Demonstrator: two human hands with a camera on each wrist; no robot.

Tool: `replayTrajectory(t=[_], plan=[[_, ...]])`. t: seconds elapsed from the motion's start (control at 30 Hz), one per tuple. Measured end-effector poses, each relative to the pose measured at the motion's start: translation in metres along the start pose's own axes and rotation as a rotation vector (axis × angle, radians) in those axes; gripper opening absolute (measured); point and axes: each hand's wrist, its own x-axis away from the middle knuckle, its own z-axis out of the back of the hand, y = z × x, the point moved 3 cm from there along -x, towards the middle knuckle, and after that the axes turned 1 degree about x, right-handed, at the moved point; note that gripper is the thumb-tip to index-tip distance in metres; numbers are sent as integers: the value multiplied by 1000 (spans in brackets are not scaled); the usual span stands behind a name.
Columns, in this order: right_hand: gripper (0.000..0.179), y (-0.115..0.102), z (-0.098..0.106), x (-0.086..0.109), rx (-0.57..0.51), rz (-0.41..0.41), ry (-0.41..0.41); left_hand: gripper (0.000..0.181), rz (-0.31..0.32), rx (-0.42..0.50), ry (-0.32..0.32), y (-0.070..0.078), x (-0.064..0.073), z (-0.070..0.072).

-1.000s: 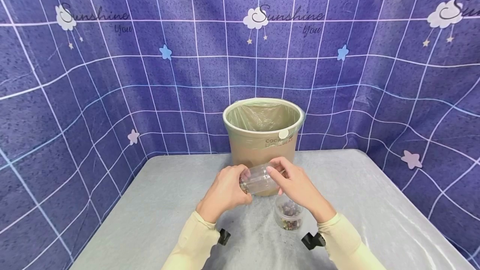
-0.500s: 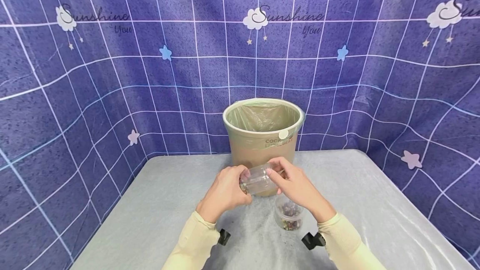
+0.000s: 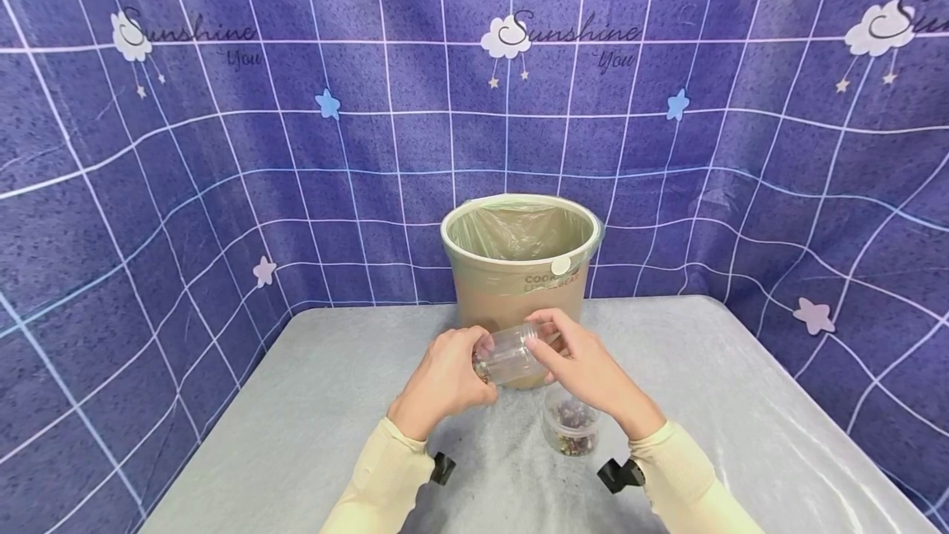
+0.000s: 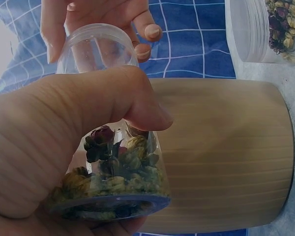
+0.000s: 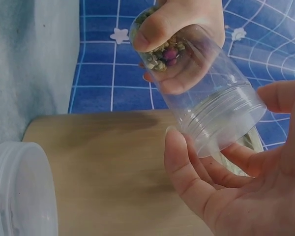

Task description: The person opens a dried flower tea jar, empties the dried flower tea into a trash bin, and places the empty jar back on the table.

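Observation:
A clear plastic jar (image 3: 508, 357) is held tilted above the table, its lid end to the right. Dried flower buds (image 4: 120, 167), reddish and yellow-green, lie toward its base. My left hand (image 3: 448, 373) grips the jar around the base end, thumb across the side. Around the clear lid (image 5: 223, 118) curl the thumb and fingers of my right hand (image 3: 582, 357), with fingertips at its rim. A second clear jar (image 3: 571, 427) with similar dried buds stands on the table below my right hand; its frosted lid (image 5: 24, 191) shows in the right wrist view.
A beige bin (image 3: 519, 303) with a thin green liner (image 3: 511, 233) stands just behind the hands. The grey table (image 3: 334, 402) extends to both sides. Blue gridded cloth (image 3: 385, 147) hangs behind and at both sides.
The fingers of my right hand have shifted slightly at the lid. My left hand and the jar stay almost where they were, as does the second jar.

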Motion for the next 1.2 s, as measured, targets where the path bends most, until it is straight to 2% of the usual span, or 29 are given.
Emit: replayTrajectory(t=[0.23,0.6,1.2], plan=[[40,-1,1,0,5,31,-20,47,-5,-2,1,0,0,0],[45,-5,2,2,105,132,-2,48,20,1,-16,-1,1,0],[49,-7,3,3,99,215,-2,48,16,6,-21,0,0,0]])
